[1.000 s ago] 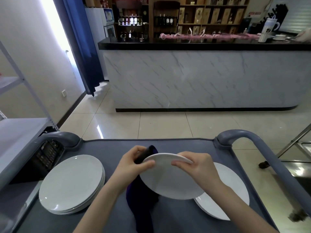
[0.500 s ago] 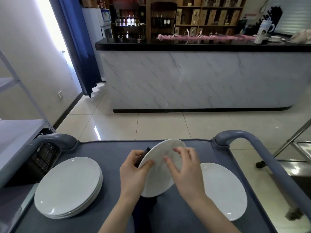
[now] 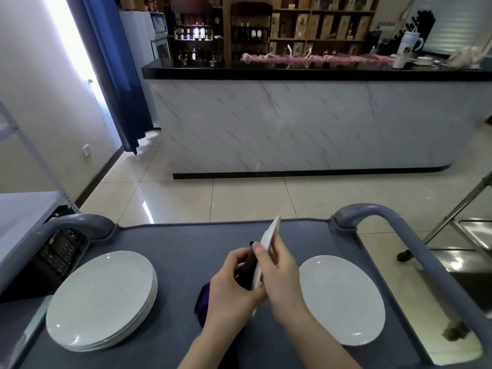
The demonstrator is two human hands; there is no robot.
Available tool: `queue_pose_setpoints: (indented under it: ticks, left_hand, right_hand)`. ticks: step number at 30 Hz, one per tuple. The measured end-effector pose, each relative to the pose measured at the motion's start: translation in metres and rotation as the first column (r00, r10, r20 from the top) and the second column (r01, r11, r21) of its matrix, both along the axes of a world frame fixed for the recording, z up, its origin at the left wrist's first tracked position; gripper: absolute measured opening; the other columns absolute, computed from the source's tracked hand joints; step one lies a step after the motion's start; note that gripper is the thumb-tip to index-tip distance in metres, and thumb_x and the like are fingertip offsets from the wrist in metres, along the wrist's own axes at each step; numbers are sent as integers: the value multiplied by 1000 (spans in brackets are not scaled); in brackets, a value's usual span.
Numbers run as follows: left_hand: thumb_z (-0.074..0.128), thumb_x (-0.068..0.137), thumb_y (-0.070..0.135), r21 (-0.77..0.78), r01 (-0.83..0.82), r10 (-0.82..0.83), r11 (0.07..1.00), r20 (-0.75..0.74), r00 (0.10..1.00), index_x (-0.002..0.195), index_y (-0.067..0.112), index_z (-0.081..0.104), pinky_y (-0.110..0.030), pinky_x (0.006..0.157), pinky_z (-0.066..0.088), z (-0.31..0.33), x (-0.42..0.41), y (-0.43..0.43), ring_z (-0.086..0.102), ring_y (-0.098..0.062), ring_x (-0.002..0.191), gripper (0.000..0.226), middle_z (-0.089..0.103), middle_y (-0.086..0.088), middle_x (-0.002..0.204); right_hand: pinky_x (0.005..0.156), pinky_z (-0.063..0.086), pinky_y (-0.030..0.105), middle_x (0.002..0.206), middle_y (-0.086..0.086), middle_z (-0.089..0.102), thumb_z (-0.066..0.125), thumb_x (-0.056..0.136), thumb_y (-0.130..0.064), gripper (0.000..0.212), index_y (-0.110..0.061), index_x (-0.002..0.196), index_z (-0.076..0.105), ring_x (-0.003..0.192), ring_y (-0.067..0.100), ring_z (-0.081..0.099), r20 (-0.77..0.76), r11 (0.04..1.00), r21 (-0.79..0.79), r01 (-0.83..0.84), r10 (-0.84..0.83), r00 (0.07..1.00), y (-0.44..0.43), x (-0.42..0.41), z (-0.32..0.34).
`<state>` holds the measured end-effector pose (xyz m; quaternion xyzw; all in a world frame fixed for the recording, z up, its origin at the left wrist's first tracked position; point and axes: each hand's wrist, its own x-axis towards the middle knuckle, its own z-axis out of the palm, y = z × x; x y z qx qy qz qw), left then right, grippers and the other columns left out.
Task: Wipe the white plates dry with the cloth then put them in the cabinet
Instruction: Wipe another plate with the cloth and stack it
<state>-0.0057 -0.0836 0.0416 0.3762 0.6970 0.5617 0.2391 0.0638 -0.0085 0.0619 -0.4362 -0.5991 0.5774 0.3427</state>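
Note:
A white plate point(image 3: 269, 237) stands almost edge-on above the middle of the grey cart top point(image 3: 186, 243). My left hand point(image 3: 231, 283) grips its left side together with a dark blue cloth point(image 3: 249, 265), which lies against the plate's left face and hangs down behind the hand. My right hand point(image 3: 282, 275) holds the plate from the right, its fingers laid along that face. A stack of white plates point(image 3: 102, 299) sits at the cart's left. One single white plate point(image 3: 343, 298) lies flat at the right.
The cart has raised grey handles at the far left point(image 3: 80, 225) and right point(image 3: 372, 213) corners. A metal shelf rack point(image 3: 24, 209) stands at the left and a steel frame point(image 3: 458, 209) at the right. Beyond the tiled floor is a marble-fronted bar counter point(image 3: 306, 123).
The plate has turned from nearly flat to almost edge-on between my hands. My right hand shifted from the rim onto the plate's right face. The cloth stays in my left hand.

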Motion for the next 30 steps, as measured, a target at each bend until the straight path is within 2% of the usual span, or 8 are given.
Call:
queue_pose_setpoints:
  ticks: [3,7,11,14,17,21,25,30]
  left_hand:
    - [74,72,41,-20,223,-222,975,30,975,122,46,58,-12,89,47,1,-9,-5,60,5,111,52,66,26,117]
    - [46,96,37,-28,311,-311,950,33,950,126,54,54,-15,109,34,1,-20,-4,44,8,130,36,52,31,134]
    - [39,103,11,-108,356,-371,928,-333,867,144,49,20,-15,119,6,1,-21,11,3,9,146,59,13,36,154]
    - [30,103,21,-195,361,-408,912,-522,749,146,43,-3,-26,122,-5,-1,-19,21,-16,5,146,58,-10,29,157]
    - [24,102,35,-193,319,-367,928,-618,695,147,40,-8,-30,122,-9,0,-14,26,-19,0,147,55,-13,23,158]
    - [27,101,36,-128,308,-301,943,-723,621,151,35,7,-28,121,-10,1,-5,31,-10,-5,150,54,-3,20,161]
    - [31,100,38,-118,347,-330,930,-681,654,150,36,11,-30,122,-1,0,-3,37,-4,-3,150,54,5,21,161]
    - [31,104,39,-134,259,-291,957,-408,865,150,42,12,-25,122,9,-3,-19,59,2,11,145,49,3,32,155]
  right_hand:
    - [89,54,49,85,4,71,55,99,-21,20,-23,86,70,87,24,66,-129,989,-148,8,-27,991,12,11,4]
    - [93,52,50,94,17,71,49,103,-28,29,-14,91,70,90,24,66,-179,987,-150,-60,33,983,22,24,8]
    - [96,53,43,107,9,75,45,105,-25,30,-15,105,73,107,27,69,-276,979,-181,-92,39,960,26,30,12]
    - [95,52,39,108,6,75,44,105,-25,30,-17,106,73,106,22,70,-304,979,-182,-87,29,952,27,34,19]
    - [92,52,34,109,4,75,43,105,-26,32,-19,104,75,106,19,70,-300,986,-152,-72,24,954,30,40,23]
    - [88,51,28,108,2,76,42,105,-27,36,-23,100,77,106,15,69,-288,985,-161,-66,17,957,31,41,24]
    - [92,51,32,109,3,76,41,106,-27,35,-20,106,76,108,16,69,-277,976,-206,-68,8,961,28,42,21]
    - [97,52,44,113,9,74,42,106,-23,32,-19,113,73,111,26,68,-267,970,-221,-98,37,963,19,48,13]
